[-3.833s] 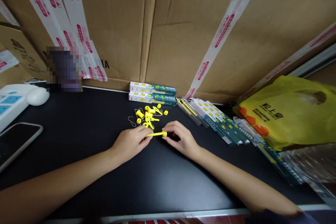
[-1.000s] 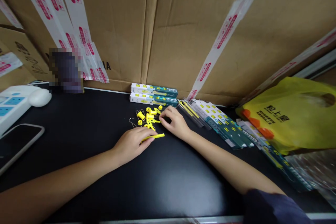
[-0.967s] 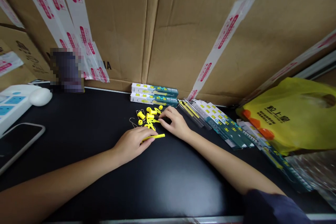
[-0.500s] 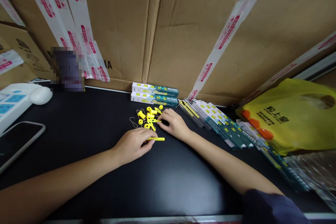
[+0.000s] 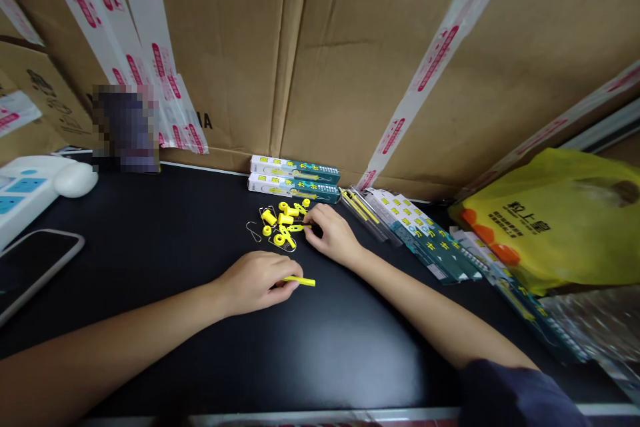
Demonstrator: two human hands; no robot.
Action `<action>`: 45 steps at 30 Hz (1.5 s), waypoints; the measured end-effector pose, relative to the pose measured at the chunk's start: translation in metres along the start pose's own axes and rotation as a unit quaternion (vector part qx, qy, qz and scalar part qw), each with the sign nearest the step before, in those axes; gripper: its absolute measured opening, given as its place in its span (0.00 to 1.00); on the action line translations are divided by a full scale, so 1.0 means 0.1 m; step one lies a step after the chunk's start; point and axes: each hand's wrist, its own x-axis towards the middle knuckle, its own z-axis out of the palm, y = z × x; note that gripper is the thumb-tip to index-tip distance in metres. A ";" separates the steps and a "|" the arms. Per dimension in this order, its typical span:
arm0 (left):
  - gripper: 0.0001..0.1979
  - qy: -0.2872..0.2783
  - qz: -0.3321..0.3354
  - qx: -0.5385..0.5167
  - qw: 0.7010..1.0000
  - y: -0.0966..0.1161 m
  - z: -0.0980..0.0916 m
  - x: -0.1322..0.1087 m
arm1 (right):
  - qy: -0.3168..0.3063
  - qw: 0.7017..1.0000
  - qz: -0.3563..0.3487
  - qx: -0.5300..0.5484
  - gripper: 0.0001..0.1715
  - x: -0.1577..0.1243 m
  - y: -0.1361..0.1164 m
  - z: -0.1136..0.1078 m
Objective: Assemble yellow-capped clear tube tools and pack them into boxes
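My left hand is closed over the table, nearer to me than a small pile, with a thin yellow plastic stick sticking out to the right from its fingertips. My right hand is at the pile's right edge, thumb and fingers pinching the end of a slim yellow plastic piece. The pile holds several yellow caps and rings, such as a yellow cap and a yellow ring, with thin metal springs among them. A bent wire hook lies at its left.
Two printed boxes lie behind the pile. Clear tubes with yellow rods and flattened cartons lie to the right, near a yellow plastic bag. At left are a phone and a power strip. Cardboard stands behind.
My left hand has drawn back slightly toward me, away from the pile, with the yellow stick. My right hand has shifted a little to the right, still pinching the slim yellow piece.
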 end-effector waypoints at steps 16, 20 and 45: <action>0.06 0.003 0.038 0.021 0.999 0.00 0.03 -0.01 | -0.031 0.990 -0.139 0.005 0.08 -0.03 -0.11 -0.05; 0.06 0.001 0.062 0.036 0.997 0.01 0.03 -0.02 | -0.046 0.991 -0.124 -0.009 0.11 0.14 -0.31 -0.07; 0.04 0.148 0.188 0.118 0.964 0.09 -0.04 -0.04 | -0.399 0.916 -0.030 -0.036 0.04 -0.03 -0.77 -0.53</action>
